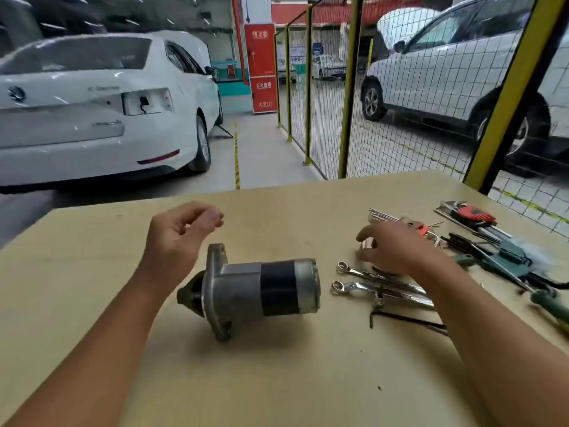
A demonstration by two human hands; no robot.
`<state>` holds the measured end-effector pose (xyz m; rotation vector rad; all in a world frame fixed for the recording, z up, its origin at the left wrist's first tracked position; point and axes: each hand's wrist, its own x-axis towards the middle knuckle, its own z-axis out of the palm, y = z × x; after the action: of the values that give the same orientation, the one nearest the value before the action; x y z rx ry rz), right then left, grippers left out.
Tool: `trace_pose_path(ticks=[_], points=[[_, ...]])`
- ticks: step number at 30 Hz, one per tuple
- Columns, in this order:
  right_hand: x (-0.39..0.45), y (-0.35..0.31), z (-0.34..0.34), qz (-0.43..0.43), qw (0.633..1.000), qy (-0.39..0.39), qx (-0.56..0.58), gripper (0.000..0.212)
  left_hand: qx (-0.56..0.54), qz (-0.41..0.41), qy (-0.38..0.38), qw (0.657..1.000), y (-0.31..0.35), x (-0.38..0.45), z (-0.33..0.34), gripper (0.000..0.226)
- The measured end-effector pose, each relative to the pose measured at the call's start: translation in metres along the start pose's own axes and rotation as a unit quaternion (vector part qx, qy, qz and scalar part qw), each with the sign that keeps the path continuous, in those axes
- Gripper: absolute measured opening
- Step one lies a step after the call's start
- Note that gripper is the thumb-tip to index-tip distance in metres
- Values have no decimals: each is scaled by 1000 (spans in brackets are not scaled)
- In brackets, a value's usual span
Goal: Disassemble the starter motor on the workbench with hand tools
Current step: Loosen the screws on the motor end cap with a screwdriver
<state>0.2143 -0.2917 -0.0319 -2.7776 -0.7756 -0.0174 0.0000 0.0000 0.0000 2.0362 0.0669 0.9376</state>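
Note:
The starter motor (pixel 255 288) lies on its side in the middle of the workbench (pixel 277 380), a grey body with a black band, its nose to the left. My left hand (pixel 178 238) hovers above and behind the nose end, fingers loosely curled, holding nothing. My right hand (pixel 397 248) reaches over the tools right of the motor, fingers spread and relaxed above two chrome ring spanners (pixel 363 280). Whether it touches them is unclear. A black hex key (pixel 406 322) lies just in front of the spanners.
At the right of the bench lie a fan of silver hex keys (pixel 385 215), a red-holder key set (pixel 471 215), dark tools with green handles (pixel 505 257) and a green-handled screwdriver (pixel 551 303). A yellow mesh fence (pixel 348 87) and parked cars stand beyond.

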Motion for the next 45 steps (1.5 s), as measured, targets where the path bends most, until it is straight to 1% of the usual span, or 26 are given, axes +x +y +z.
trace_pose_path(ticks=[1,3,4,5,6,8,9,10,11,14,16,19,21,23,25,27,30,33,34,36,39,42,44,45], points=[[0,1,3,-6,1000,0,-12,39,-24,-15,-19,999,-5,-6,-2,32],[-1,1,5,-22,999,-2,-36,38,3,-29,-112,993,-19,-16,-7,41],[-4,-1,5,-25,999,-11,-35,36,11,-38,-171,984,-23,-22,-9,45],[-4,-2,3,-34,999,-16,-25,33,9,-44,-206,978,-26,-24,-11,52],[-6,-2,-1,-41,999,-17,-8,31,1,-56,-223,973,-29,-26,-12,64],[-14,3,-14,-50,997,-18,62,19,-36,-86,-235,968,-31,-30,-14,86],[-20,6,-22,-61,993,-27,100,18,-51,-97,-235,966,-31,-33,-13,95],[-27,10,-31,-76,988,-49,121,20,-56,-98,-232,966,-32,-36,-12,100],[-32,14,-38,-88,986,-86,112,21,-57,-95,-222,969,-31,-39,-11,102],[-41,17,-40,-89,975,-202,14,19,-62,-78,-180,979,-30,-44,-8,91],[-40,14,-38,-73,973,-221,1,21,-71,-68,-164,982,-28,-47,-4,83],[-42,17,-45,-57,979,-196,26,18,-61,-52,-133,988,-25,-50,-1,79],[-52,32,-57,-27,989,-137,51,16,-50,-36,-113,992,-25,-50,3,78],[-72,51,-63,-4,996,-73,43,19,-51,-27,-92,994,-25,-51,11,77],[-96,67,-60,11,998,-56,28,23,-58,-20,-73,995,-24,-50,21,78],[-115,75,-49,1,999,-48,25,25,-59,-8,-54,997,-24,-47,29,71],[-129,83,-34,-21,999,0,43,23,-69,-14,-30,997,-29,-44,35,71],[-135,91,-22,1,998,22,62,22,-55,-24,-13,998,-33,-46,35,74],[-135,93,-19,8,997,26,70,20,-53,-28,-11,998,-34,-47,35,71],[-133,96,-16,6,996,41,73,19,-54,-38,-13,998,-36,-46,35,56],[-123,96,-21,-3,994,77,82,20,-44,-46,-17,998,-39,-40,33,41],[-115,99,-32,-8,995,61,74,20,-33,-45,-23,998,-45,-35,31,36],[-115,99,-35,-27,992,48,112,20,-32,-51,-27,998,-46,-33,31,34],[-115,97,-34,-38,989,39,140,21,-33,-55,-29,998,-46,-33,30,36]])
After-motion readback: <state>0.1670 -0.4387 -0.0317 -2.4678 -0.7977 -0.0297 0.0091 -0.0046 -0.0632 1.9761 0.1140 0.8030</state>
